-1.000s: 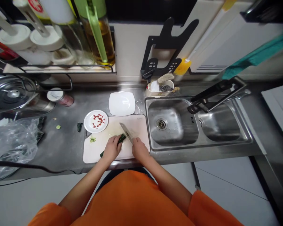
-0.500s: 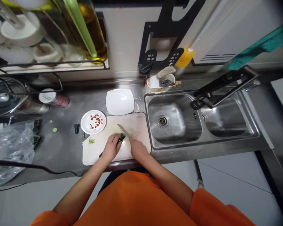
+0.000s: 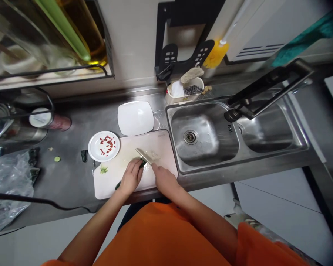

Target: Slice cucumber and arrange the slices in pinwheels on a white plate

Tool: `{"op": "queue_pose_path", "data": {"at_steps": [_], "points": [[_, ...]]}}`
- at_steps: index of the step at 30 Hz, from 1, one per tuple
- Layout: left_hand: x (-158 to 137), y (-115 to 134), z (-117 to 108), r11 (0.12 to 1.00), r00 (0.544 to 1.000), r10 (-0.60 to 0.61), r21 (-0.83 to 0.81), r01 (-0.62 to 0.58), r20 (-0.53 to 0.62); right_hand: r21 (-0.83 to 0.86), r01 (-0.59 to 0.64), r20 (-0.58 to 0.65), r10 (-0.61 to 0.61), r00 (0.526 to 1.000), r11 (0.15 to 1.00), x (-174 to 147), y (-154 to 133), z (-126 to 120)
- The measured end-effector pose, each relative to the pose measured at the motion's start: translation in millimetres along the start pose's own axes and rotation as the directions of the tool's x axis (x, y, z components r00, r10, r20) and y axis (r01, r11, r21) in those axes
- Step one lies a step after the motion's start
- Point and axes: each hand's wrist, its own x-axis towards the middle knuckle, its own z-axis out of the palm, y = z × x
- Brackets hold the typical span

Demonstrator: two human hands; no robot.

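On a white cutting board [image 3: 163, 147], my left hand [image 3: 131, 177] is closed over a dark green cucumber [image 3: 118, 185], whose ends show on either side of my fingers. My right hand [image 3: 165, 179] grips a kitchen knife [image 3: 144, 155]. Its blade slants up and left across the board, touching or just beside the cucumber's far end; which of the two I cannot tell. Pale green slices [image 3: 103, 169] lie at the board's left. A round white plate [image 3: 92, 147] with several red pieces overlaps the board's upper left corner.
Behind the board is a square white plate [image 3: 135, 118]. The double steel sink [image 3: 205, 142] and black faucet [image 3: 255, 96] are to the right. A dark green cucumber end [image 3: 84, 155], a plastic bag [image 3: 11, 188] and a black cable [image 3: 44, 201] lie left.
The camera view has shifted a little. My hands stay at the same part of the board, still on the cucumber and knife; the blade lies slightly flatter across the view.
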Motion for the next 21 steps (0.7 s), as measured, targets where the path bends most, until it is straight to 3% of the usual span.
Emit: {"op": "queue_pose_path", "data": {"at_steps": [9,21], "points": [[0,-1,3,0.995,0.995,0.087,0.053,-0.084,-0.052,-0.118,-0.004,0.047,0.01,0.999,0.993,-32,-3,-8],[-1,-1,3,0.993,0.994,0.095,0.075,-0.09,-0.062,-0.114,0.0,0.071,0.008,0.997,0.993,-36,3,-10]]}}
